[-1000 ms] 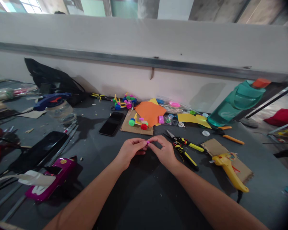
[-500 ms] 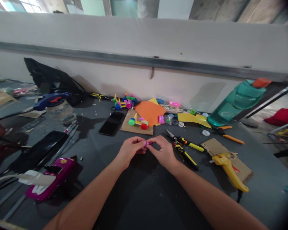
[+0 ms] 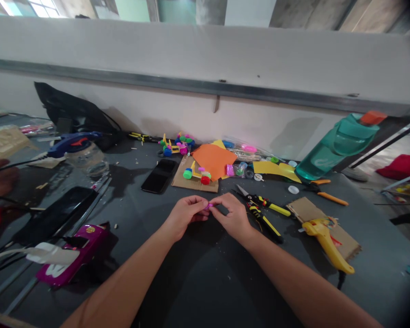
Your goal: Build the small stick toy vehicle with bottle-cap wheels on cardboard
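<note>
Hardly shifted since a second ago: both hands held at the same spot above the dark table (image 3: 205,282), the pink bit raised only a trace, while at the far left edge a co-worker's hand (image 3: 0,175) and a pale cardboard piece (image 3: 5,141) have come further into view. Left hand (image 3: 186,214) and right hand (image 3: 234,216) meeting fingertip to fingertip, curled fingers pressed together and pinching a tiny pink piece (image 3: 209,205) between them, just above the tabletop near the middle. Just right of the right hand, yellow-and-black snips (image 3: 263,212), blades pointing up-left. Farther right, a yellow glue gun (image 3: 326,239) lying on a scrap of cardboard (image 3: 307,209). Beyond the hands, a black phone (image 3: 159,175), a cardboard base (image 3: 191,182) carrying a small bottle-cap toy (image 3: 198,174), and an orange paper sheet (image 3: 214,159) overlapping it. Teal water bottle (image 3: 335,146) leaning at the right against the wall. At left, a blue glue gun (image 3: 71,142), a clear jar (image 3: 87,159), and a magenta case (image 3: 73,262) near the table's front edge.
</note>
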Available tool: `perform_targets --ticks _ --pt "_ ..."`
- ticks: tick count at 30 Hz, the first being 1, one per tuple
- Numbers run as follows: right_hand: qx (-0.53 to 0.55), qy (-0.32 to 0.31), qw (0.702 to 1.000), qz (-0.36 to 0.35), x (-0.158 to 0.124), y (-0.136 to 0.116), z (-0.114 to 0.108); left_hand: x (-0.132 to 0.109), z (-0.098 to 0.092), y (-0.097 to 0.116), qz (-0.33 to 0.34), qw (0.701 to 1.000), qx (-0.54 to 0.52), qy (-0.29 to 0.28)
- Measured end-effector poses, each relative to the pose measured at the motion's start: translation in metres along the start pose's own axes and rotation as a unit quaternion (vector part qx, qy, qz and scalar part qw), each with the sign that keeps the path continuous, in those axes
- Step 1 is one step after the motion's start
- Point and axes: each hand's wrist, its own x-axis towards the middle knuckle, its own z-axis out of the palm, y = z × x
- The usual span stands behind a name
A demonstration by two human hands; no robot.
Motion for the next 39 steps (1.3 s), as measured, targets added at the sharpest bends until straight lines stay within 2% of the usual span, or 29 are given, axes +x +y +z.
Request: perform_targets --ticks 8,17,26,30,33,35,37,39 --pt "-0.009 -0.015 0.999 -0.027 0.0 -0.002 -0.002 -0.002 -0.003 -0.001 -0.017 0.999 0.017 -0.031" --pt "-0.073 -0.034 0.996 -0.036 -0.001 0.004 0.001 -0.001 -0.002 0.001 -0.028 0.999 0.029 -0.024" --pt "-0.162 -0.07 0.981 -0.076 0.0 -0.006 -0.008 0.0 0.002 0.0 -0.023 0.999 0.048 -0.005" --pt "-0.194 -0.078 0.975 -0.071 0.0 -0.01 -0.008 -0.001 0.004 0.001 -0.021 0.998 0.062 -0.002" --pt "-0.178 -0.068 0.981 -0.043 0.0 -0.011 -0.005 -0.001 0.005 0.001 -0.016 0.997 0.074 -0.003" --pt "-0.14 -0.058 0.988 0.001 0.0 -0.01 -0.002 -0.001 0.005 0.0 -0.008 0.996 0.087 -0.003" --pt "-0.066 -0.065 0.992 0.09 0.002 -0.009 0.0 0.0 0.005 -0.002 0.002 0.995 0.105 0.002" --pt "0.058 -0.1 0.971 0.211 0.004 -0.009 -0.001 0.001 0.004 -0.005 0.013 0.991 0.133 0.016"
